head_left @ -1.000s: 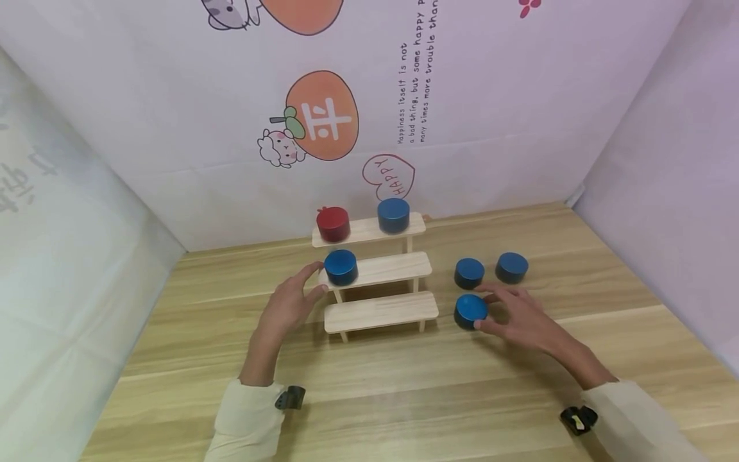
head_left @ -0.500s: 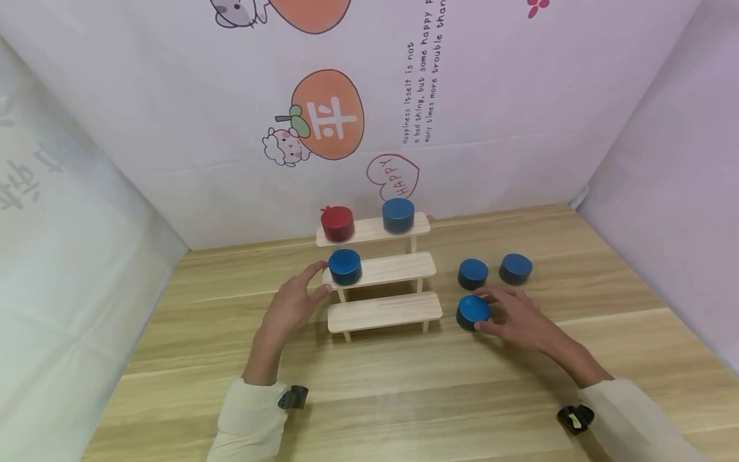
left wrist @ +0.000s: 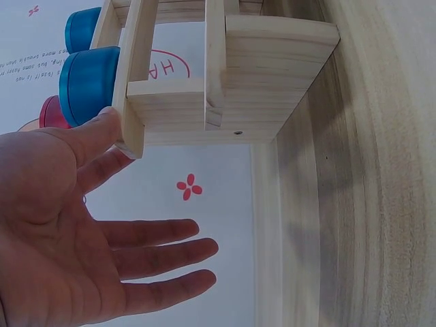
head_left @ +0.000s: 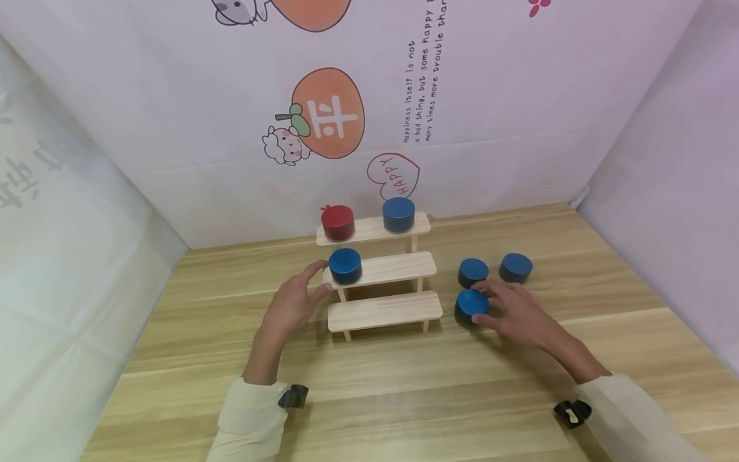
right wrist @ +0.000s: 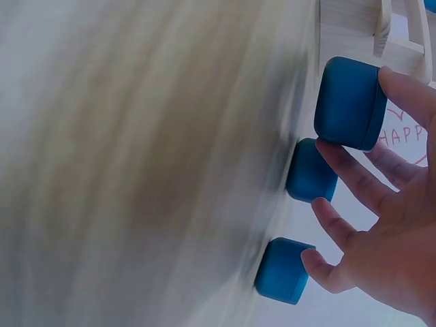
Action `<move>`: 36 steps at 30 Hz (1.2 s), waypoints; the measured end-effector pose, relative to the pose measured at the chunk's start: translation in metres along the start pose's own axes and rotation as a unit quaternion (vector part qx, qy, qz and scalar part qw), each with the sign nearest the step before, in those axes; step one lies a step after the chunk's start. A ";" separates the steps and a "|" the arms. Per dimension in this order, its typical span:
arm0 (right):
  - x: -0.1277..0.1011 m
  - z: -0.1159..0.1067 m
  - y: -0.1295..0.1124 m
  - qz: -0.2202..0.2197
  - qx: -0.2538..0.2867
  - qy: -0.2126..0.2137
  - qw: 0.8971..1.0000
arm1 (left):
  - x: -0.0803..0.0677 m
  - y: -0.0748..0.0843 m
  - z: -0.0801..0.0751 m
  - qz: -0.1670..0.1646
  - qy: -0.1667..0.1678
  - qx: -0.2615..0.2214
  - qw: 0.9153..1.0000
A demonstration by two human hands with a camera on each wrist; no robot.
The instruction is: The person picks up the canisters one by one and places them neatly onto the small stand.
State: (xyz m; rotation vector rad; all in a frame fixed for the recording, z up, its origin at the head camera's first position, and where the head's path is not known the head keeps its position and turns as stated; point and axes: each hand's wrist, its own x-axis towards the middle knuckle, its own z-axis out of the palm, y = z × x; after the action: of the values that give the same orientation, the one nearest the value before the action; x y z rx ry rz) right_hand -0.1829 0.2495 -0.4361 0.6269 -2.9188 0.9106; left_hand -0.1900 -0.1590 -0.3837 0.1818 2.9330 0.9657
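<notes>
A three-tier wooden display stand (head_left: 381,312) stands on the table. My left hand (head_left: 291,305) is at the left end of its middle shelf; in the left wrist view the thumb and index finger pinch that end, the other fingers stretched out. Beside them on that shelf sits a round blue tin (head_left: 345,266). My right hand (head_left: 522,317) pinches another round blue tin (right wrist: 349,102) between thumb and fingers. In the right wrist view this tin is raised off the table. Behind it, two more blue tins (head_left: 473,273) stand on the tabletop.
On the top shelf are a red tin (head_left: 337,222) at the left and a blue tin (head_left: 398,214) at the right. A printed white cloth (head_left: 254,192) hangs behind the wood-grain table (head_left: 369,398), with white cloth on both sides too.
My right hand has closed in on the nearest blue tin and lifted it slightly. The left hand has stayed at the middle shelf's end. The head view has shifted a little.
</notes>
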 end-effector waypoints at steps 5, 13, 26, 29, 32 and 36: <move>0.002 -0.005 -0.006 0.002 0.006 -0.002 1.000 | 0.000 0.000 0.000 -0.002 0.000 -0.004 1.000; 0.007 -0.017 -0.017 -0.003 0.013 0.002 1.000 | -0.001 0.000 0.000 -0.009 -0.001 -0.005 1.000; 0.013 -0.037 -0.029 -0.031 0.002 0.022 0.999 | -0.001 0.000 0.000 -0.006 0.001 -0.005 1.000; 0.017 -0.040 -0.034 -0.031 -0.007 0.025 0.999 | -0.001 0.000 0.000 -0.006 0.002 -0.005 1.000; 0.023 -0.043 -0.039 -0.039 -0.012 0.029 0.999 | -0.001 0.000 0.000 -0.005 0.003 -0.005 1.000; 0.029 -0.045 -0.048 -0.041 -0.013 0.027 0.999 | -0.001 0.000 0.000 -0.004 0.002 -0.005 1.000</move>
State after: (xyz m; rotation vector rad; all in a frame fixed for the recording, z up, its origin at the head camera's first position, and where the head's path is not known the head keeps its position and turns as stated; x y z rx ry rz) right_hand -0.1955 0.2275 -0.3691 0.7039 -2.8288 0.8666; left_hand -0.1887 -0.1590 -0.3832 0.1689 2.9304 0.9812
